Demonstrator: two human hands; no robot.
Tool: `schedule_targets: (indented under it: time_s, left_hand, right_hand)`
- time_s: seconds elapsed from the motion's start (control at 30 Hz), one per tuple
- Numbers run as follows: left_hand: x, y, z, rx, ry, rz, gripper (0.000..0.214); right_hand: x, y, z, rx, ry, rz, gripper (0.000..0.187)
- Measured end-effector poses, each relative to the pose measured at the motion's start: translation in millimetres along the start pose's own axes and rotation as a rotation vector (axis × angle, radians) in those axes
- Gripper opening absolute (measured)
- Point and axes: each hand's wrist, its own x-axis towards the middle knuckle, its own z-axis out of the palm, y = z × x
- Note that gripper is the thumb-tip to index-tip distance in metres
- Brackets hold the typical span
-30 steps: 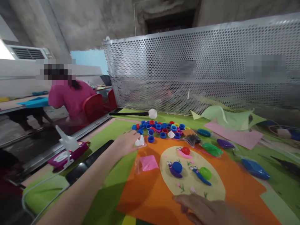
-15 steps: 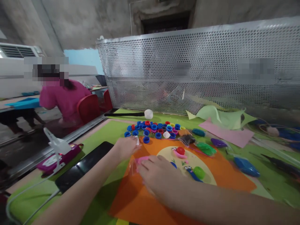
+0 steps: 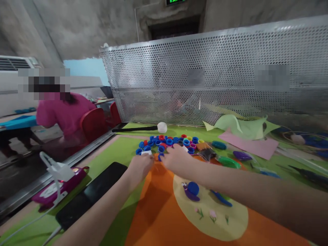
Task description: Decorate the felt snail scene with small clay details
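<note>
My left hand (image 3: 140,167) lies at the near left side of a pile of bottle caps (image 3: 169,141), mostly blue. Its fingers curl beside a small white piece (image 3: 146,152); what they grip is hidden. Over the near edge of the pile reaches my right hand (image 3: 178,160), palm down. A blue cap (image 3: 161,157) is close to its thumb, and most of its fingers are hidden. Beneath the right forearm spreads an orange sheet (image 3: 151,201) with a cream oval (image 3: 225,229). On the oval are a purple snail with a blue shell (image 3: 192,189), a blue snail body (image 3: 222,200) and small flowers (image 3: 212,214).
At left lie a black phone (image 3: 89,194) and a purple power bank (image 3: 61,186) with a white plug and cable. Packets of coloured clay (image 3: 229,162) and paper scraps (image 3: 248,143) lie at right. A perforated metal screen (image 3: 159,82) stands behind. A seated person (image 3: 64,116) is left.
My right hand has moved forward from a pink packet on the orange sheet to the caps. That packet no longer shows there. The right forearm now covers the red-shelled snail.
</note>
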Motion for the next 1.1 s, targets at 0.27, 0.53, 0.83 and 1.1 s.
schedule_targets:
  time_s: [0.27, 0.53, 0.83, 1.1]
  left_hand:
    - [1, 9, -8.8, 0.049, -0.049, -0.136, 0.027]
    - [-27, 16, -37.3, -0.169, 0.379, -0.297, 0.019]
    - [-40, 68, -49.3, -1.329, 0.502, -0.334, 0.025]
    - [-41, 111, -57.6, -1.644, 0.354, -0.261, 0.031]
  right_hand:
    - [-21, 35, 37, 0.057, -0.038, 0.148, 0.028]
    - [-66, 27, 3, 0.296, 0.124, 0.219, 0.055]
    - [-99, -30, -25, 0.118, 0.884, 0.293, 0.037]
    - [-116, -43, -42, 0.429, 0.533, 0.413, 0.062]
